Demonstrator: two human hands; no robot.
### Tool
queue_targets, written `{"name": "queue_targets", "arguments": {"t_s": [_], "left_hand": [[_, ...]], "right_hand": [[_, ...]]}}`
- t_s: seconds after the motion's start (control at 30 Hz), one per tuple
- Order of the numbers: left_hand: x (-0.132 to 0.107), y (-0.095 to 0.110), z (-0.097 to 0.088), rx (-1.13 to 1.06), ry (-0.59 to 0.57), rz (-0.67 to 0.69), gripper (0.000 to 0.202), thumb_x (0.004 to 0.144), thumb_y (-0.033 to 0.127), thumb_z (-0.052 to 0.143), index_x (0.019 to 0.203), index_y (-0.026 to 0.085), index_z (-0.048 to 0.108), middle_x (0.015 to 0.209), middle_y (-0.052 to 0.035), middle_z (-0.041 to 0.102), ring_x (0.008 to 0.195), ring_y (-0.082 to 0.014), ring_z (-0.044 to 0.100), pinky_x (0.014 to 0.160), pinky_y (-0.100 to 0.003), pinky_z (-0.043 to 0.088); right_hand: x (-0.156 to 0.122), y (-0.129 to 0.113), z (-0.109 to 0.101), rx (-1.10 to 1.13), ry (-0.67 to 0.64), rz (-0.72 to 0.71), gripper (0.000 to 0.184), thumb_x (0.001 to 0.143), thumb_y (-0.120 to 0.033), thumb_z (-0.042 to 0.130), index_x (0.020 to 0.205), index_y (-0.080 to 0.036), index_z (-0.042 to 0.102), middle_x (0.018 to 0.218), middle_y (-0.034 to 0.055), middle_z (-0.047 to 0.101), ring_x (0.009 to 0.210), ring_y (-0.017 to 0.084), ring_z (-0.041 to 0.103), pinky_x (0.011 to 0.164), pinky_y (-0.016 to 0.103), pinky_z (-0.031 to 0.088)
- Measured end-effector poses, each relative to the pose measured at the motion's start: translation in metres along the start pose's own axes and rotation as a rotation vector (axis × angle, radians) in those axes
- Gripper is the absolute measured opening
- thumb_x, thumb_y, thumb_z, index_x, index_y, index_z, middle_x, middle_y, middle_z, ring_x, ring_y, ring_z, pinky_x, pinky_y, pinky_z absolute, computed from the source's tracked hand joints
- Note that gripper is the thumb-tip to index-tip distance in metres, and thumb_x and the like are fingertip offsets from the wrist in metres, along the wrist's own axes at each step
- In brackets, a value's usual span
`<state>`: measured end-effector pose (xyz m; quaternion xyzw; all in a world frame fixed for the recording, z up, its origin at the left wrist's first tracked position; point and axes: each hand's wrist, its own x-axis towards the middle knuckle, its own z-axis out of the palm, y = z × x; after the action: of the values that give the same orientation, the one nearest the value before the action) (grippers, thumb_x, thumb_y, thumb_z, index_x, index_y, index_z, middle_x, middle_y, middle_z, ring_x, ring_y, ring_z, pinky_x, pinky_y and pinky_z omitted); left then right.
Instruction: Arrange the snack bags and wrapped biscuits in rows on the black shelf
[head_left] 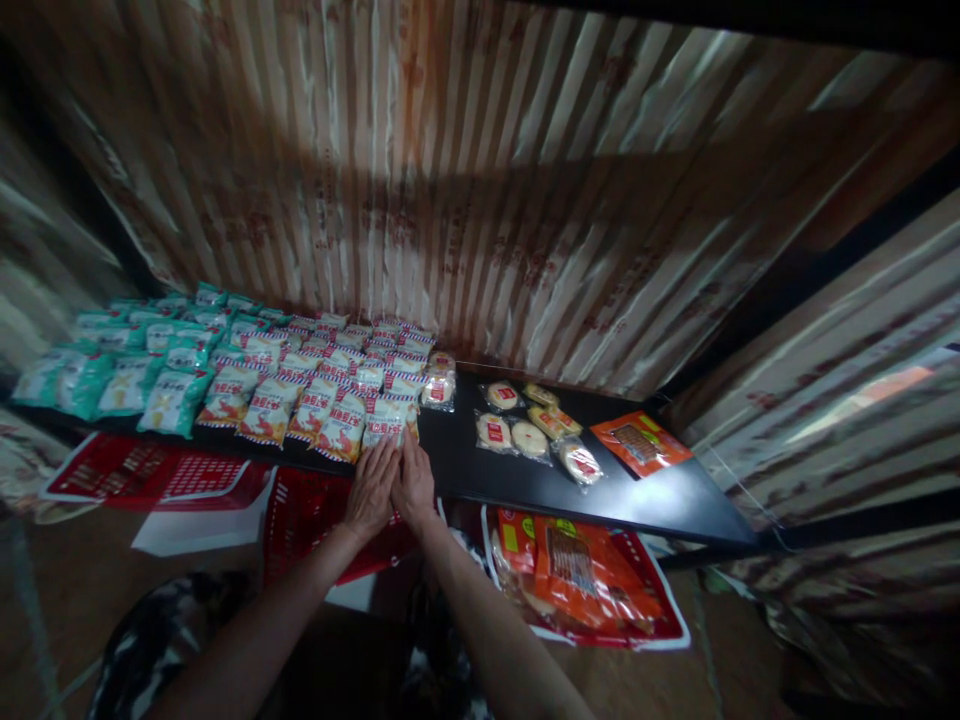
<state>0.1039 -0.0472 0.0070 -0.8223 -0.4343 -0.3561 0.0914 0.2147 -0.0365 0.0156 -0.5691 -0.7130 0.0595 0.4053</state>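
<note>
My left hand (373,488) and my right hand (412,482) are side by side at the front edge of the black shelf. Both are closed on the lower end of a white and orange snack bag (386,420), and my fingers partly cover it. The bag lies at the right end of the front row. Left of it, several matching snack bags (315,405) lie in overlapping rows. Farther left are several teal snack bags (174,400). Small round packaged cakes (437,390) lie at the right rear of the rows.
On the shelf (637,503), several wrapped round cakes (531,438) and an orange packet (641,443) lie to the right. Below are red baskets (161,475), one holding orange packets (581,570). A corrugated, plastic-covered wall (480,200) rises behind; dark frame posts stand at both sides.
</note>
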Motion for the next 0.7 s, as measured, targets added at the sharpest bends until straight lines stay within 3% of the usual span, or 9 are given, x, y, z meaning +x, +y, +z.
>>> {"name": "queue_targets", "arguments": {"t_s": [0.23,0.47,0.7], "left_hand": [[0.002,-0.002,-0.001,0.018,0.034,0.01,0.049,0.093,0.019,0.033,0.142,0.011,0.031,0.143,-0.0159,0.041,0.14,-0.0254,0.022,0.109,-0.049,0.03],[0.001,0.005,0.005,0.125,0.062,-0.131,0.053,0.093,0.017,0.035,0.145,0.012,0.024,0.148,-0.0188,0.03,0.142,-0.0295,0.015,0.109,-0.052,0.031],[-0.002,-0.005,0.015,0.063,0.076,-0.098,0.056,0.095,0.016,0.03,0.148,0.014,0.013,0.148,-0.0156,0.033,0.141,-0.0245,0.018,0.11,-0.049,0.034]], "right_hand": [[0.0,-0.004,0.0,-0.02,0.008,0.007,0.057,0.09,-0.017,0.035,0.146,-0.013,0.025,0.141,0.0139,0.046,0.133,0.021,0.038,0.106,0.041,0.036],[0.003,-0.001,-0.004,0.035,-0.028,0.038,0.054,0.092,-0.024,0.035,0.144,-0.012,0.03,0.143,0.015,0.042,0.135,0.022,0.035,0.106,0.043,0.036],[0.008,-0.001,-0.006,0.08,-0.076,0.028,0.056,0.09,-0.022,0.035,0.145,-0.015,0.027,0.146,0.0124,0.038,0.136,0.02,0.033,0.108,0.043,0.033]]}}
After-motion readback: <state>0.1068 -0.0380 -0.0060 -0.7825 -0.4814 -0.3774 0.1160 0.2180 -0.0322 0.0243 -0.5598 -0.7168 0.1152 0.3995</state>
